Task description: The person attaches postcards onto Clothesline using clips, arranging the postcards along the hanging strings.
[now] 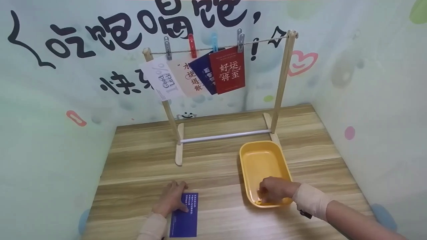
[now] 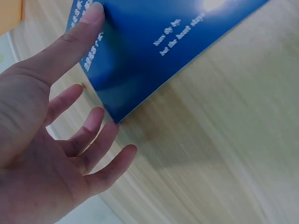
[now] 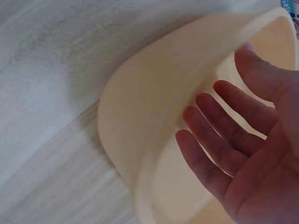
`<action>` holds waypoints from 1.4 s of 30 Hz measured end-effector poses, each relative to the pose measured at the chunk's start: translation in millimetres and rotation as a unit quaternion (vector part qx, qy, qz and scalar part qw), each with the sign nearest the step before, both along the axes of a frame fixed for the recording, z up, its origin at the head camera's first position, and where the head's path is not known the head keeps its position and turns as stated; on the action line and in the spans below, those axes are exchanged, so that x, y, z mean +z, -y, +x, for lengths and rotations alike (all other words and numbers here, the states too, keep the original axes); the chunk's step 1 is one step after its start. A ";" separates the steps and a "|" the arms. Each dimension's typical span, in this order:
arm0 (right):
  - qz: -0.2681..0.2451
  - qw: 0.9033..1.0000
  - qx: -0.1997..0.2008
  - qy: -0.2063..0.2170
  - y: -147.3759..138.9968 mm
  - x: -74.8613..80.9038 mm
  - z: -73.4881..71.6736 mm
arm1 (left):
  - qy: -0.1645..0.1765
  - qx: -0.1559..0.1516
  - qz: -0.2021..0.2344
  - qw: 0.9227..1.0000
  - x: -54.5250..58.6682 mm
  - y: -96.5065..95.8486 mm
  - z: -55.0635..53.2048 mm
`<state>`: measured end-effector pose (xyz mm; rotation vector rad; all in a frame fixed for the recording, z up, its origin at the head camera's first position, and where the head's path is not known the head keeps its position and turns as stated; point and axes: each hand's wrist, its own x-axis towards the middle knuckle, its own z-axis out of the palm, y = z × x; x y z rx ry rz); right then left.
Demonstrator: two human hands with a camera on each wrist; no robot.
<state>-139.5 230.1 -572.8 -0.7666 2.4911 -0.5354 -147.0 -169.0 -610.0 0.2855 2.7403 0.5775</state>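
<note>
A dark blue card (image 1: 184, 223) with white print lies on the wooden table. My left hand (image 1: 171, 199) is at its far left edge. In the left wrist view, the thumb (image 2: 77, 39) lies over the card's printed face while the loosely bent fingers (image 2: 100, 161) are spread beside its edge, near one corner. My right hand (image 1: 274, 190) reaches down into the near end of a yellow tray (image 1: 245, 173). Its fingers (image 3: 229, 126) are relaxed, with the thumb apart from them. Close to the fingertips in the tray is a small bright yellow piece (image 1: 258, 202), mostly hidden.
Behind stands a wooden rack (image 1: 282, 83) with a string. Grey (image 1: 167, 48), red (image 1: 192, 46) and light blue clothespins (image 1: 214, 42) clip a white card (image 1: 163, 80), a cream card (image 1: 191, 78), another blue card (image 1: 204, 75) and a red card (image 1: 230, 71). Printed cloth walls (image 1: 50, 133) surround the table.
</note>
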 end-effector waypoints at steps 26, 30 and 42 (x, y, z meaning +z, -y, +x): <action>-0.010 0.998 -0.037 0.051 -4.9 -13.0 1.6 | 0.032 0.039 0.094 0.994 -2.1 -3.7 -1.1; -0.016 0.998 -0.048 0.044 -4.8 -12.2 0.9 | 0.027 0.033 0.107 0.993 0.1 -3.7 -0.1; -0.071 0.997 -0.034 -0.011 -8.2 -21.0 0.8 | 0.014 0.013 0.111 0.994 4.3 -3.3 -0.9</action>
